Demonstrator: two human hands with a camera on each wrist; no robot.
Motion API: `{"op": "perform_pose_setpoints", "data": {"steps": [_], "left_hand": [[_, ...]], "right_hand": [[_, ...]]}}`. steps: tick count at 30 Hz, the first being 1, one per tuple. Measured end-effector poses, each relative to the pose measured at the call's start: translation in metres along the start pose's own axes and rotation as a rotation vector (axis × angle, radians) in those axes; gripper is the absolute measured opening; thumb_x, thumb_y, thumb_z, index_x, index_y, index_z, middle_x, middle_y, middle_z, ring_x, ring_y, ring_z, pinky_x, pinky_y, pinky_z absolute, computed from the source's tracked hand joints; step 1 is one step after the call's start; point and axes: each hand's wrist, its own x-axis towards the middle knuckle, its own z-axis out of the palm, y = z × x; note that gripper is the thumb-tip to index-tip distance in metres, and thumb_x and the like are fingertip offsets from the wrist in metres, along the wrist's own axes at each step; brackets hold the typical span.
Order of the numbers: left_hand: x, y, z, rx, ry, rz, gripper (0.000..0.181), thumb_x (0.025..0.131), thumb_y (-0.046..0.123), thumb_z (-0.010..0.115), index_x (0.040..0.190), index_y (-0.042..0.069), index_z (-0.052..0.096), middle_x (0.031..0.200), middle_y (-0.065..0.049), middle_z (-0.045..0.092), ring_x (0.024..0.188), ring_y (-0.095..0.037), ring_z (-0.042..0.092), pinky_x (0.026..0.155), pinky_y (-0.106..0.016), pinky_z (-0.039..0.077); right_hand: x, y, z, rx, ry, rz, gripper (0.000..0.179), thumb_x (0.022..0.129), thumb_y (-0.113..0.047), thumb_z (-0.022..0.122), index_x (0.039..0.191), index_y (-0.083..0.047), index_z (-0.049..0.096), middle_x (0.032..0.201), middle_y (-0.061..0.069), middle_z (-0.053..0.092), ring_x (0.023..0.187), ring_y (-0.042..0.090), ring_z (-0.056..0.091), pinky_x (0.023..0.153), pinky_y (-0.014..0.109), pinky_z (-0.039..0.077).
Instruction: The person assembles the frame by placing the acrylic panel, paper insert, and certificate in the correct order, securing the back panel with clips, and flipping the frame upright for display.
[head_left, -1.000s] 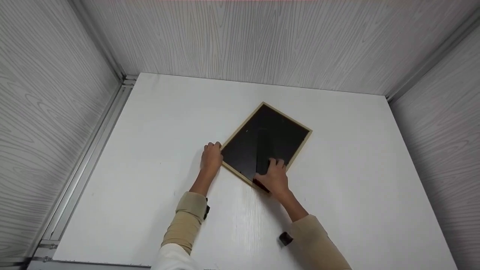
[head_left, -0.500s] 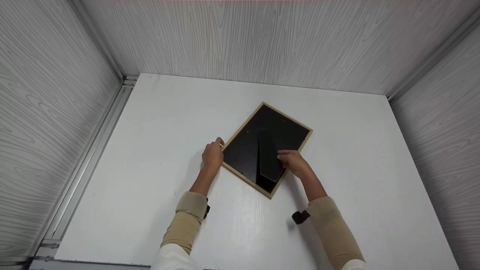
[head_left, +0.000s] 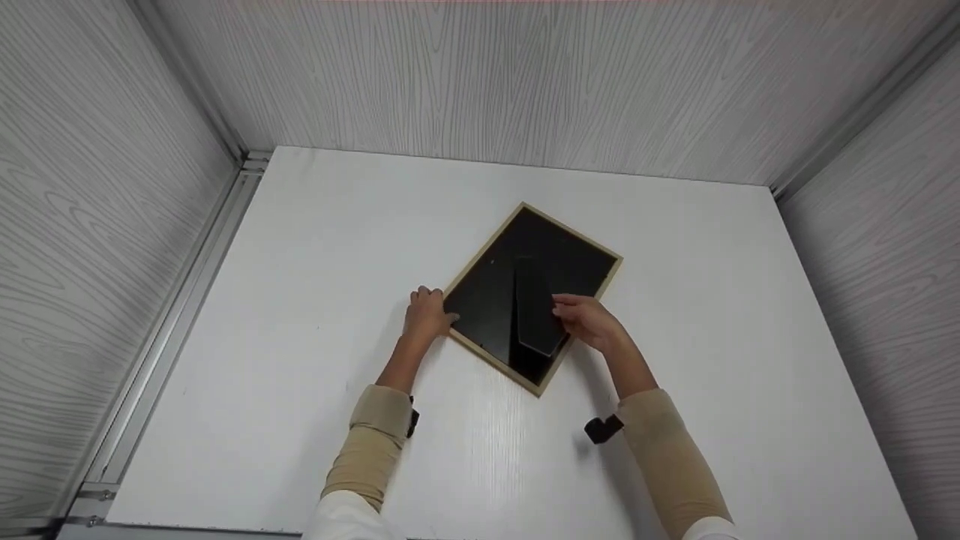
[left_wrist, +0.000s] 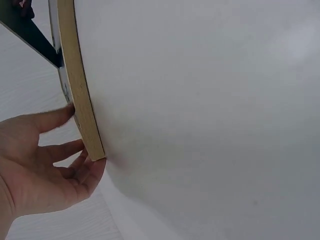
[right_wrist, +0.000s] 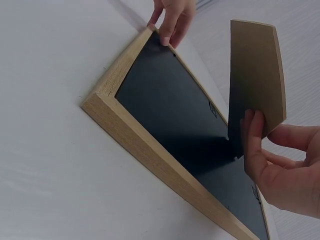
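Note:
A picture frame (head_left: pixel 480 307) with a light wooden rim lies back side up on the white table, its black backing facing me. At its left corner my left hand (head_left: pixel 426 311) grips the rim, thumb over the backing and fingers against the outer edge, as the left wrist view of the wooden rim (left_wrist: pixel 82 95) also shows. From the middle of the backing the stand leg (head_left: pixel 534 319) is swung up at an angle, still joined at its hinged end. My right hand (head_left: pixel 591 322) pinches this leg by its side edge; in the right wrist view, fingers (right_wrist: pixel 255 145) lie on its face.
Small metal hangers (right_wrist: pixel 213 109) sit along the edges of the black backing. Wood-grain panels (head_left: pixel 495 82) rise behind the white tabletop (head_left: pixel 337 225) and on both sides. A metal rail (head_left: pixel 180 315) runs along the left edge.
The right hand has moved from the stand's lower end to its right edge, and the stand has lifted off the backing. The left thumb has come down over the frame's corner.

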Motion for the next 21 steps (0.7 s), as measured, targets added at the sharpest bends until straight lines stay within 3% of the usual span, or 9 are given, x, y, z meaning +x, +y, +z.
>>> {"op": "perform_pose_setpoints", "data": {"steps": [3, 9, 11, 15, 17, 19, 21], "left_hand": [[0.000, -0.002, -0.001, -0.044, -0.041, -0.018, 0.057, 0.083, 0.023, 0.070, 0.126, -0.008, 0.048, 0.120, -0.025, 0.042, 0.115, -0.036, 0.035, 0.091, -0.044, 0.036], [-0.001, -0.011, -0.002, -0.208, -0.017, -0.045, 0.058, 0.083, 0.022, 0.069, 0.128, -0.008, 0.047, 0.123, -0.027, 0.044, 0.116, -0.039, 0.037, 0.093, -0.045, 0.035], [0.000, -0.014, -0.003, -0.340, -0.027, -0.049, 0.056, 0.084, 0.020, 0.066, 0.128, -0.009, 0.046, 0.121, -0.026, 0.047, 0.113, -0.037, 0.042, 0.092, -0.043, 0.038], [0.001, -0.014, -0.010, -0.751, -0.079, -0.091, 0.052, 0.088, 0.011, 0.062, 0.132, -0.006, 0.041, 0.113, -0.023, 0.053, 0.100, -0.031, 0.055, 0.084, -0.038, 0.046], [0.002, -0.012, -0.016, -0.926, -0.070, -0.102, 0.050, 0.088, 0.005, 0.061, 0.132, -0.004, 0.041, 0.110, -0.021, 0.054, 0.092, -0.028, 0.059, 0.080, -0.035, 0.049], [0.004, -0.007, -0.023, -1.021, -0.037, -0.081, 0.048, 0.087, 0.000, 0.061, 0.131, -0.003, 0.043, 0.109, -0.020, 0.054, 0.087, -0.025, 0.060, 0.077, -0.033, 0.050], [0.008, -0.001, -0.032, -1.036, 0.010, -0.042, 0.045, 0.086, -0.002, 0.061, 0.129, -0.002, 0.047, 0.107, -0.019, 0.054, 0.083, -0.024, 0.060, 0.074, -0.032, 0.051]], "right_hand": [[0.000, 0.001, 0.000, 0.032, 0.002, -0.012, 0.048, 0.090, 0.010, 0.046, 0.136, 0.014, 0.029, 0.092, 0.003, 0.062, 0.077, 0.009, 0.059, 0.067, 0.020, 0.048], [-0.005, 0.002, -0.002, 0.080, 0.019, -0.021, 0.049, 0.091, 0.011, 0.044, 0.138, 0.011, 0.029, 0.099, 0.004, 0.063, 0.081, 0.010, 0.061, 0.068, 0.021, 0.048], [-0.007, -0.001, -0.002, 0.098, 0.013, -0.037, 0.050, 0.090, 0.013, 0.043, 0.138, 0.011, 0.028, 0.100, 0.004, 0.063, 0.082, 0.011, 0.060, 0.067, 0.021, 0.048], [-0.013, -0.011, -0.002, 0.110, -0.013, -0.098, 0.051, 0.090, 0.015, 0.041, 0.139, 0.010, 0.026, 0.101, 0.005, 0.062, 0.085, 0.013, 0.060, 0.068, 0.022, 0.047], [-0.016, -0.017, -0.002, 0.094, -0.028, -0.128, 0.052, 0.090, 0.015, 0.040, 0.140, 0.010, 0.024, 0.102, 0.004, 0.061, 0.087, 0.013, 0.059, 0.070, 0.023, 0.046], [-0.018, -0.022, -0.001, 0.077, -0.029, -0.148, 0.053, 0.091, 0.014, 0.039, 0.141, 0.009, 0.023, 0.103, 0.003, 0.060, 0.088, 0.013, 0.057, 0.072, 0.024, 0.045], [-0.021, -0.027, -0.001, 0.076, -0.029, -0.161, 0.053, 0.091, 0.013, 0.039, 0.141, 0.007, 0.023, 0.105, 0.003, 0.059, 0.091, 0.013, 0.057, 0.075, 0.025, 0.044]]}}
